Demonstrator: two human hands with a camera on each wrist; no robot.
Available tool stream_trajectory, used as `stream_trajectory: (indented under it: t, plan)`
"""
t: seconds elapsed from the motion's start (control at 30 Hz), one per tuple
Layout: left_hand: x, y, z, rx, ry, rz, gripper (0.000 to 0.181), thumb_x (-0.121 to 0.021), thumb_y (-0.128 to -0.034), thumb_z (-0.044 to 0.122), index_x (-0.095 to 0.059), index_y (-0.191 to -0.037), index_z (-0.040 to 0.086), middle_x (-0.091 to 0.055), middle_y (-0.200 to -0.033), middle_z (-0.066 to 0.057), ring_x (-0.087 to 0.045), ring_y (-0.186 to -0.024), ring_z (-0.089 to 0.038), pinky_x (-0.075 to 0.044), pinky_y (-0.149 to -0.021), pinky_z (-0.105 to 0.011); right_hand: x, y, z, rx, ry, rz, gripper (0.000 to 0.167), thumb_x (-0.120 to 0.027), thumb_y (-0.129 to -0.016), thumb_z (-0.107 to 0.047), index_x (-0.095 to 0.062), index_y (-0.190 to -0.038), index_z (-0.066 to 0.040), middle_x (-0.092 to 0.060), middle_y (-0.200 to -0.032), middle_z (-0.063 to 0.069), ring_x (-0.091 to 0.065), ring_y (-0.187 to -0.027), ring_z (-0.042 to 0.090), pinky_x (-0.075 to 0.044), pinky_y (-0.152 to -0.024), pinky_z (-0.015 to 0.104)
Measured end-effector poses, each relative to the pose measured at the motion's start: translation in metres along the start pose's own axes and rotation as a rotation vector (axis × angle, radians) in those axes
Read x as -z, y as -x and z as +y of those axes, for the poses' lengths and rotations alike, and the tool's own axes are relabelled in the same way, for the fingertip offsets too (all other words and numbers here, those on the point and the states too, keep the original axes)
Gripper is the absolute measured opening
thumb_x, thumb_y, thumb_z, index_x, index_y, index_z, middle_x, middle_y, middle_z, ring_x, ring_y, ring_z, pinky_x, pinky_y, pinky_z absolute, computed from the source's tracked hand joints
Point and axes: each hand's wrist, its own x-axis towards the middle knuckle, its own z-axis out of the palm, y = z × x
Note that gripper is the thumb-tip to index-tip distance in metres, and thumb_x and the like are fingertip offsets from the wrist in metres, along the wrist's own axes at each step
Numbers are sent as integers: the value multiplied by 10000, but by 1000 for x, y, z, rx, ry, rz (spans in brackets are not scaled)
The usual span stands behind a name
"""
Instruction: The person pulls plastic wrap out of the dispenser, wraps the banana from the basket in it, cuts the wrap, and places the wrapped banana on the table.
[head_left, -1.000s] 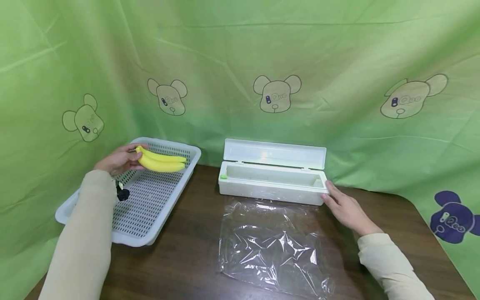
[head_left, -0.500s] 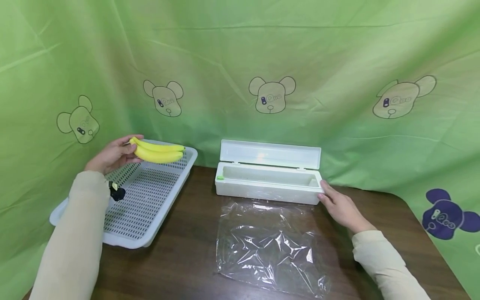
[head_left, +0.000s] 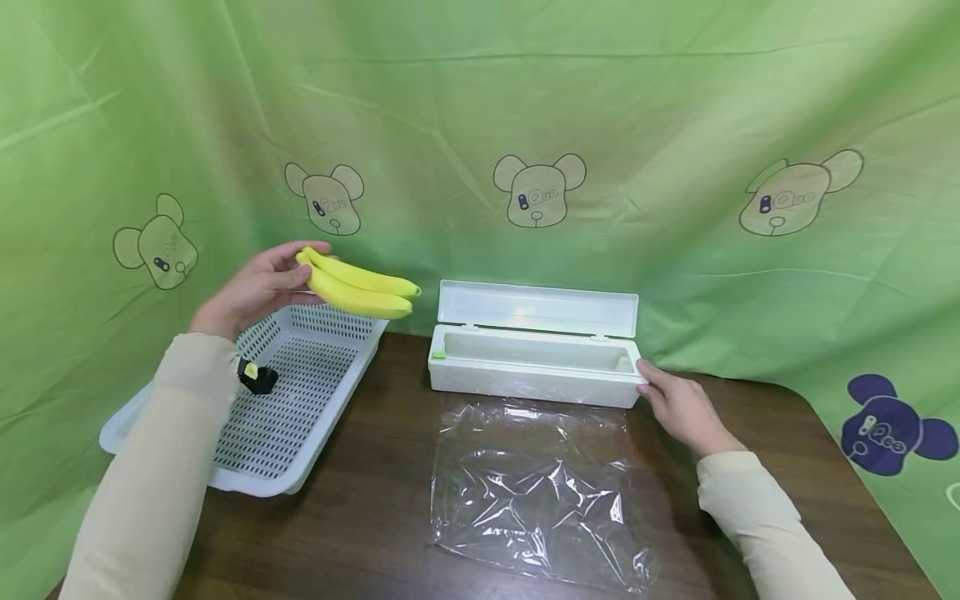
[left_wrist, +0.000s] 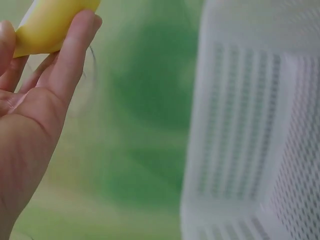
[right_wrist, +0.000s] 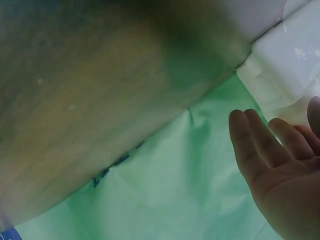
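My left hand (head_left: pixel 255 287) holds two yellow bananas (head_left: pixel 358 292), joined at the stem end, between thumb and fingers. They hang in the air above the far right part of the basket, tips pointing right. In the left wrist view one yellow end (left_wrist: pixel 52 25) shows between the fingertips. My right hand (head_left: pixel 684 410) touches the right end of a long white wrap dispenser box (head_left: pixel 525 385), thumb near its front corner. Its fingers look fairly straight in the right wrist view. The box's lid (head_left: pixel 538 308) stands raised, and a sheet of clear plastic film (head_left: pixel 532 508) lies before it.
A pale grey perforated basket (head_left: pixel 300 417) stands on the left of the dark wooden table (head_left: pixel 360 533). A small black device (head_left: pixel 260 379) shows by the left cuff. Green curtain (head_left: pixel 420 108) with bear-head prints closes off the back and sides.
The bananas first lifted slightly up and left, then moved right and higher, out over the basket's far right corner. The right hand has stayed at the box's end.
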Motion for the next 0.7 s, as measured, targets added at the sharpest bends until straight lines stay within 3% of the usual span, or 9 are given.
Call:
stream_trajectory:
  t: [0.13,0.23,0.43,0.7]
  plan:
    - [-25,-5,7,-81,11,-93,378,-474,-1044,-33,-608,-1367,113,-594,-1336,-128,-651,-1084,-242,-542,-924,-443,0,-4,3,34,7,12,440,-711,-918,-32,-589,-1324,88,-559,-1333,294,-552,-1135,555,-441,-915,662]
    - [-47,-8,10,-119,-21,-101,375,-479,-1045,-24,-613,-1365,117,-574,-1334,-144,-646,-1068,-233,-558,-897,-447,3,-8,4,66,34,9,441,-734,-890,-30,-609,-1295,93,-545,-1368,275,-521,-1182,549,-424,-948,652]
    - [-87,-13,6,-104,-129,-32,358,-536,-1035,12,-607,-1367,125,-538,-1301,-190,-636,-1054,-260,-560,-887,-476,7,-8,2,102,86,9,422,-739,-862,-16,-635,-1254,102,-577,-1333,268,-545,-1161,541,-429,-952,646]
    - [-126,-18,-6,-58,-213,30,370,-561,-1016,-6,-545,-1385,20,-517,-1240,-217,-613,-1049,-280,-566,-885,-442,7,-12,-2,76,89,-19,396,-725,-877,1,-638,-1248,108,-584,-1324,271,-554,-1149,543,-424,-975,637]
